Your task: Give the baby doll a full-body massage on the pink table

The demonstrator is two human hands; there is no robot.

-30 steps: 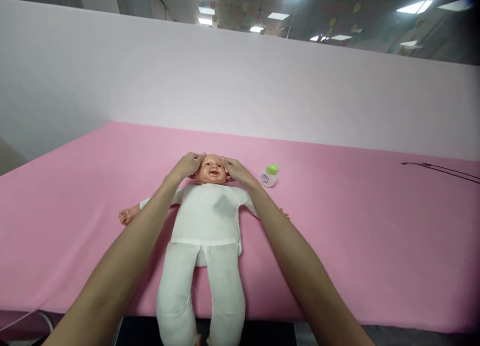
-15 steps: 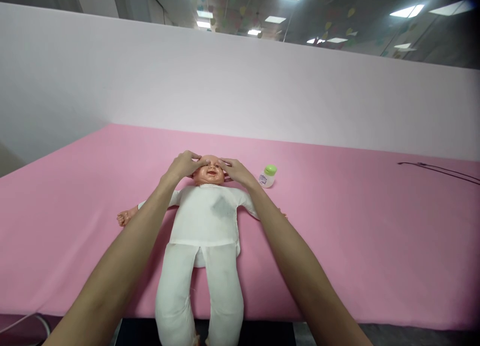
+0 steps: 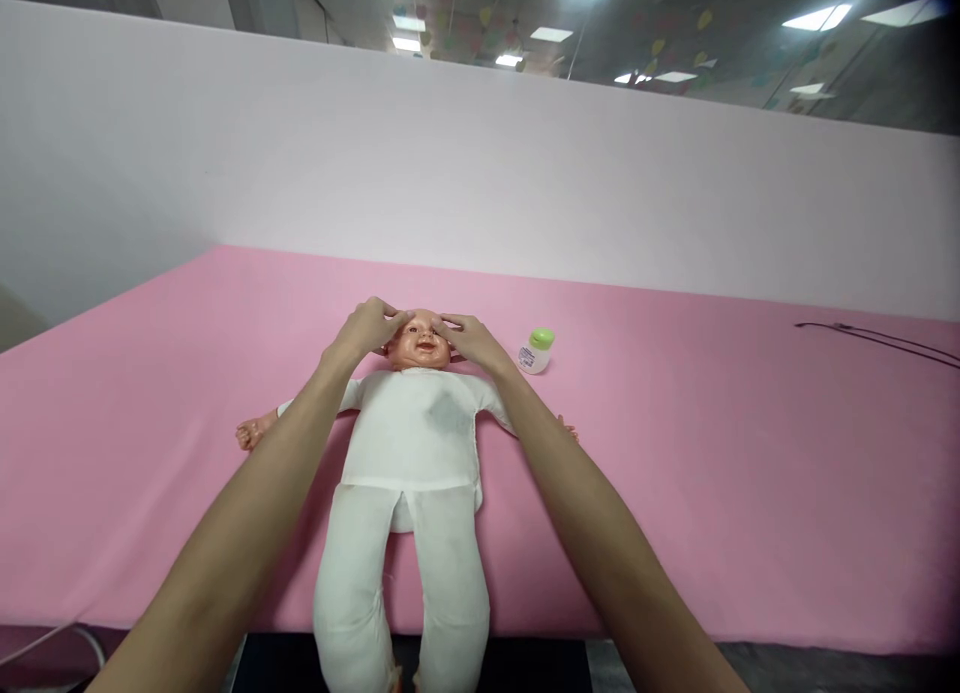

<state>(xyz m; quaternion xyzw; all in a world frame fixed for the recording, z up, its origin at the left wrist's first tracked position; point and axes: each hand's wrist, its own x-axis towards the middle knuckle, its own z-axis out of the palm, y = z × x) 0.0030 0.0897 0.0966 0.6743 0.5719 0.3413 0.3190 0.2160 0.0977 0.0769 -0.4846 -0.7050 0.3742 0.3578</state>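
A baby doll (image 3: 414,428) in white clothes lies on its back, its head away from me and its arms spread out. My left hand (image 3: 373,325) cups the left side of the doll's head, the thumb resting on the brow. Against the right side, my right hand (image 3: 469,339) holds the head in the same way, its thumb close to the doll's eye. Some fingers are hidden beside and behind the head. Right of my right hand stands a small clear bottle (image 3: 535,353) with a green cap and a printed label.
Pink cloth (image 3: 697,473) covers the table. A white partition (image 3: 525,173) rises behind it. Toward the far right lies a thin dark cord (image 3: 892,339). The doll's lower legs hang past the table's front edge, and a pale cable (image 3: 82,633) shows at the lower left.
My left thumb has slid up and outward, uncovering more of the doll's eye and brow. My right thumb has shifted slightly. Both hands stay at the head.
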